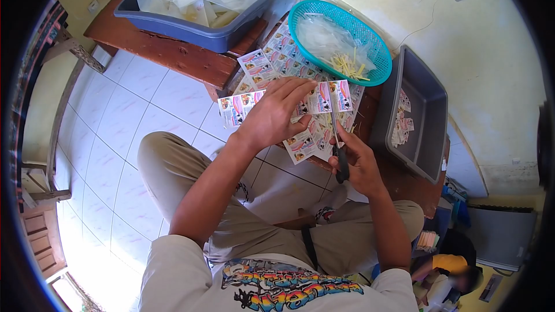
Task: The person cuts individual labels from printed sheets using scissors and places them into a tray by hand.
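A long strip of printed labels [231,108] lies across in front of me, with my left hand [276,111] closed on its middle. The strip's right end sticks out past my fingers. My right hand [357,160] grips black-handled scissors [341,164], whose blades stand upright at the strip between two labels near its right end. Under and behind the strip, more printed label sheets [283,46] are spread on the wooden bench. Cut labels [403,124] lie in the grey tray [430,110] to the right of my right hand.
A teal basket [378,58] behind my hands holds clear plastic bags [329,37] and thin yellowish strips [350,66]. A blue tub [217,40] of plastic bags sits on the wooden bench [167,52] at back left. Another person [451,263] is at the lower right.
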Available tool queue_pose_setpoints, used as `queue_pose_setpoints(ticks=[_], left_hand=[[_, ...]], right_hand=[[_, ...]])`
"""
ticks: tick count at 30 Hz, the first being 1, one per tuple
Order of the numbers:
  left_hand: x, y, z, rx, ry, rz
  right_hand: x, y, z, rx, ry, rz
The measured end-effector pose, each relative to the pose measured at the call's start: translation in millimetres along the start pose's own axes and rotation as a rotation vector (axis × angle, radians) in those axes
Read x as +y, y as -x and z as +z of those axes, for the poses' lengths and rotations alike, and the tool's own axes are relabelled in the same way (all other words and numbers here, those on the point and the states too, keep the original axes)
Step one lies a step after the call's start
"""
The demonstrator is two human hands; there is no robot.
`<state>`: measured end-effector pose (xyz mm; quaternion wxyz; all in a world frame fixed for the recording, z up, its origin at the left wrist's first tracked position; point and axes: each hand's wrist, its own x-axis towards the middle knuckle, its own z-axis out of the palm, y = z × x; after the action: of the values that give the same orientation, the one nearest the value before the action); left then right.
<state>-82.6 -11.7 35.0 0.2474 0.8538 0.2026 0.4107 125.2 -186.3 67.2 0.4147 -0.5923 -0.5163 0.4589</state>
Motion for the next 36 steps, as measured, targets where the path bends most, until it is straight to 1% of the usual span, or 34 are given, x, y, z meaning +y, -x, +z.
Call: queue_pose_setpoints(ticks=[14,26,36], left_hand=[[0.4,-0.1,-0.4,-0.013,0.012,-0.001],[-0.8,-1.0,2.9,-0.004,0.044,0.014],[-1.8,0.3,3.4,0.01,0.01,0.023]], right_hand=[[-1.6,0.1,-0.3,0.004,-0.061,0.04],[2.6,-3.0,1.4,0.033,-0.083,0.019],[1.7,-3.7,0.7,0.03,-0.045,0.022]])
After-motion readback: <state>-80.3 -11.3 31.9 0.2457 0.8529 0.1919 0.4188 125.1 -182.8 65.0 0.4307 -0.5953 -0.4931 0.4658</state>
